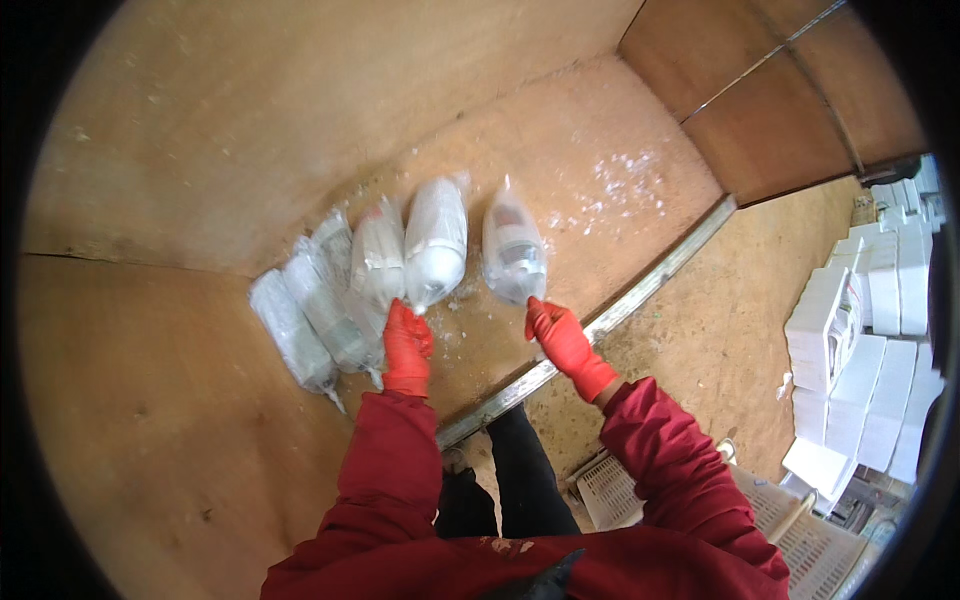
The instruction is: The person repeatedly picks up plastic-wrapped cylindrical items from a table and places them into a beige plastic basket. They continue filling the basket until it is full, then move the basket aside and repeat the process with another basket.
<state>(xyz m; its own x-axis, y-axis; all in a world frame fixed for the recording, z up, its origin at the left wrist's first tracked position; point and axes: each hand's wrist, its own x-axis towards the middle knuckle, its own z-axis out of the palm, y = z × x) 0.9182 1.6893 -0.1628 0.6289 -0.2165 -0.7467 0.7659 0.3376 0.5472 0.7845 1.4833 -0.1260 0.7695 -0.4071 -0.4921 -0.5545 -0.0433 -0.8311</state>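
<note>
My left hand (407, 346), in a red rubber glove, grips the gathered end of a filled clear plastic bag (378, 259) in a row on a wooden surface. Another filled bag (437, 244) with a white rounded end lies beside it on the right. Further left are several more wrapped bundles, among them a white one (293, 328) at the row's end. My right hand (564, 343), gloved alike, pinches the near end of a separate clear bag (514, 247) with dark and pale contents that I cannot identify.
Wooden panels (225, 112) rise behind and at the left. White crumbs (626, 180) lie scattered at the back right. A worn edge strip (637, 292) borders the surface. Beyond it stand stacked white foam boxes (862, 397) and pale plastic crates (802, 525).
</note>
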